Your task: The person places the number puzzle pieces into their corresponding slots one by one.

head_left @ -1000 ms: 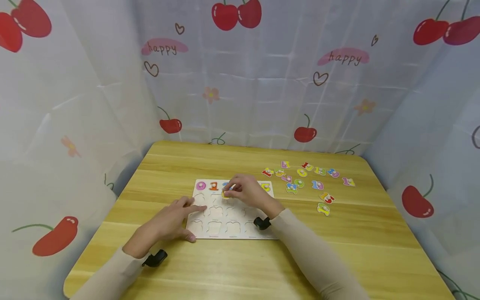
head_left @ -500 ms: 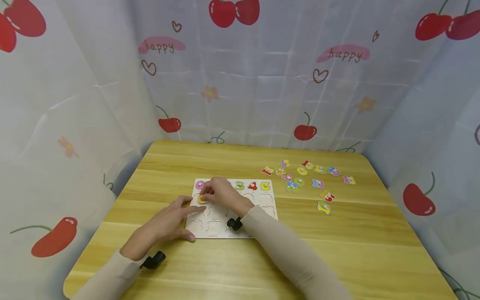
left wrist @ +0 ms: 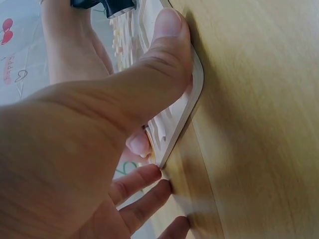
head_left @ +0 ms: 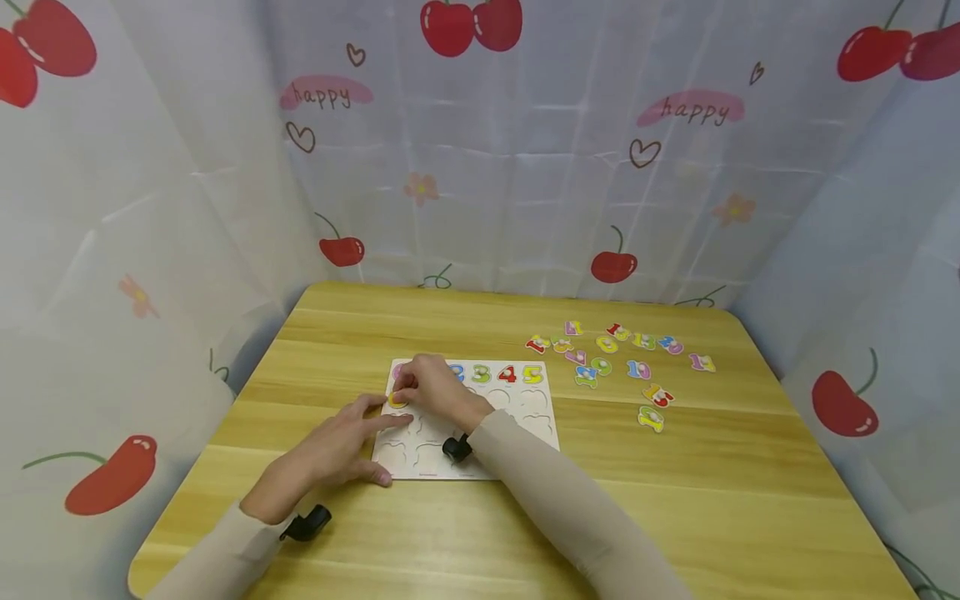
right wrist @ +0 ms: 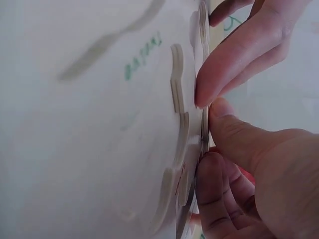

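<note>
A pale wooden number puzzle board (head_left: 538,425) lies on the table with cut-out slots. Along its top row sit number pieces, among them a green 3 (head_left: 482,374), a red 4 (head_left: 507,375) and a yellow 5 (head_left: 532,375). My right hand (head_left: 438,392) pinches a yellow number piece (head_left: 397,401) at the leftmost slot of the second row; the fingers hide most of its shape. My left hand (head_left: 330,446) rests on the board's left side with spread fingers. Its thumb (left wrist: 167,55) lies on the near left corner in the left wrist view.
Several loose number pieces lie right of the board, including a yellow 0 (head_left: 607,344) and a green-and-yellow one (head_left: 651,418) nearest me. The wooden table (head_left: 675,508) is bordered by a cherry-print curtain (head_left: 487,167) at the back and sides.
My right hand has carried the yellow piece leftward from the board's upper middle to the second row's left slot, then slightly further left. The left hand has stayed in place.
</note>
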`<state>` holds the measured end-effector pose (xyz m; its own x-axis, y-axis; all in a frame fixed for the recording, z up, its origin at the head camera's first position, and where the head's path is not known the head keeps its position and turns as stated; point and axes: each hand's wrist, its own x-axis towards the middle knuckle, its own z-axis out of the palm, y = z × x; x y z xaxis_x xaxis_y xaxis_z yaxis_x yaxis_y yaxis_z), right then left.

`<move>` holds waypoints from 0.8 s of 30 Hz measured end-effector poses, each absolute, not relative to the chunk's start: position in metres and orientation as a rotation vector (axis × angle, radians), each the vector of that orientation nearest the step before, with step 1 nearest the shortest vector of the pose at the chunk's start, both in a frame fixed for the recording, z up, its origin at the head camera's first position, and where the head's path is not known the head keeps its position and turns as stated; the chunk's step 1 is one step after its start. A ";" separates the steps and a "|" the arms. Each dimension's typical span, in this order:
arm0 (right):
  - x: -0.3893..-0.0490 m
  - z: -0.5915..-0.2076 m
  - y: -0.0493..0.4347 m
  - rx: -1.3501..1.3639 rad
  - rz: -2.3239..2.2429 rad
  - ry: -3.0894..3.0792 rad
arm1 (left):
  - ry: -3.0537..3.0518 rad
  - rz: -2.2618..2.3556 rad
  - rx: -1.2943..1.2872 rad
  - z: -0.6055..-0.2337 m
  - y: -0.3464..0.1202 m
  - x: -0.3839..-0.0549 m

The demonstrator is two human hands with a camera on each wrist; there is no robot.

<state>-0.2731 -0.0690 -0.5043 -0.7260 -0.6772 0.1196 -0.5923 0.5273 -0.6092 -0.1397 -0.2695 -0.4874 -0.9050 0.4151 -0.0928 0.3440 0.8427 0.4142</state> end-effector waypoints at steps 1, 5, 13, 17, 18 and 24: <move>-0.273 -0.504 -0.069 -1.092 -0.971 2.628 | 2.842 0.587 0.593 -0.488 -0.270 -0.140; -0.273 -0.503 -0.068 -1.077 -0.967 2.621 | 2.843 0.578 0.601 -0.488 -0.270 -0.141; -0.276 -0.499 -0.064 -1.234 -0.876 2.600 | 2.846 0.564 0.598 -0.487 -0.270 -0.140; -0.276 -0.499 -0.063 -1.248 -0.859 2.597 | 2.845 0.563 0.605 -0.487 -0.270 -0.140; -0.276 -0.499 -0.063 -1.244 -0.859 2.595 | 2.844 0.563 0.606 -0.487 -0.271 -0.140; -0.275 -0.498 -0.058 -1.218 -0.846 2.602 | 2.838 0.561 0.593 -0.489 -0.271 -0.141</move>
